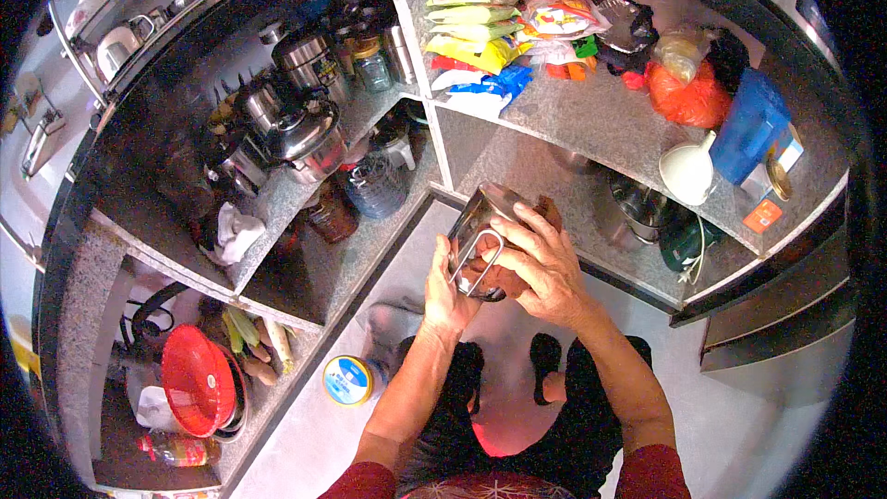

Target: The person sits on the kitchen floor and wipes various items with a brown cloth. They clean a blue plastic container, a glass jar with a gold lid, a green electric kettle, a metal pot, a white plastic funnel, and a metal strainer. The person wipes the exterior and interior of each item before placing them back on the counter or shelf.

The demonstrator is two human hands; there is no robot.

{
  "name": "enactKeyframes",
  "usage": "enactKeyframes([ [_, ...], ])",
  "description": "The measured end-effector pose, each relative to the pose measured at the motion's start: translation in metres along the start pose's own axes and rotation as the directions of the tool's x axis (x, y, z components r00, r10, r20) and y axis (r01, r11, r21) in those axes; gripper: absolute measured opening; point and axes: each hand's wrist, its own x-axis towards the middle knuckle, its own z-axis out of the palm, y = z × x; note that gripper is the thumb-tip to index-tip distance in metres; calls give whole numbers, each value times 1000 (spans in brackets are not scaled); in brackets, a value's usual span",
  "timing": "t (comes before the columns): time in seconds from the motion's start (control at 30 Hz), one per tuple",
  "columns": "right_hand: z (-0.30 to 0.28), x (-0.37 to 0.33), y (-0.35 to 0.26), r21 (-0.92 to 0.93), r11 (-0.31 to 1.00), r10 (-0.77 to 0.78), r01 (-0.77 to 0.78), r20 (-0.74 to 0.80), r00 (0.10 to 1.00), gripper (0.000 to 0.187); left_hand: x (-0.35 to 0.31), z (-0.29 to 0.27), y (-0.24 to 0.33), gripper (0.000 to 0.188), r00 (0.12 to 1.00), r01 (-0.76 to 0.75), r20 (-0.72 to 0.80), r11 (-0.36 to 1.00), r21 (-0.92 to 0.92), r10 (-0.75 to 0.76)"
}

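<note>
A steel container (pixel 494 222) with a wire clip handle on its lid is held up in front of the person, above the floor (pixel 739 425) and just off the front edge of the lower granite shelf (pixel 591 212). It sits between both hands, tilted so its lid side faces the camera. The left hand (pixel 445 288) cups it from below and from the left, thumb pressed against the lid's edge near the wire handle. The right hand (pixel 545 263) lies over the right side, fingers (pixel 531 222) spread across the rim and curled down onto it; both hands are clamped on the container. Something reddish brown shows at the far rim under the right fingers, though the view is too cramped to tell what it is. Both forearms rise from the lower edge and converge at the container, wrists bent slightly inward.

On the upper shelf beyond lie snack packets (pixel 480 46), an orange bag (pixel 688 92), a white funnel (pixel 688 171) and a blue jug (pixel 748 125). To the left, steel pots (pixel 309 129) crowd a corner shelf. A red basket (pixel 197 379) sits low at the left, and a round tin with a blue and yellow lid (pixel 348 379) stands on the floor near the left forearm.
</note>
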Motion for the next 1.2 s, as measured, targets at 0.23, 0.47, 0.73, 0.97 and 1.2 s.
enactKeyframes([
  [0.23, -3, 6, 2, 423, 904, 52, -58, 27, 998, 55, -2, -12, 20, 57, 984, -91, -140, 984, 153, 112],
  [0.47, -5, 11, 12, 362, 932, -58, 5, 136, 989, 47, -18, 7, 29, 65, 975, 3, -163, 716, 698, 154],
  [0.73, 13, 15, 20, 534, 788, 158, -305, 303, 940, 34, -18, -21, 16, 66, 997, -11, 48, 496, 868, -61],
  [0.97, 18, -3, 55, 571, 658, 355, -491, 340, 871, 32, -21, 6, 17, 42, 986, 109, -11, 588, 802, -167],
  [1.2, 16, 3, 32, 415, 894, 158, -169, 61, 985, 40, 13, -26, -4, 43, 962, 73, -269, 919, 387, 37],
])
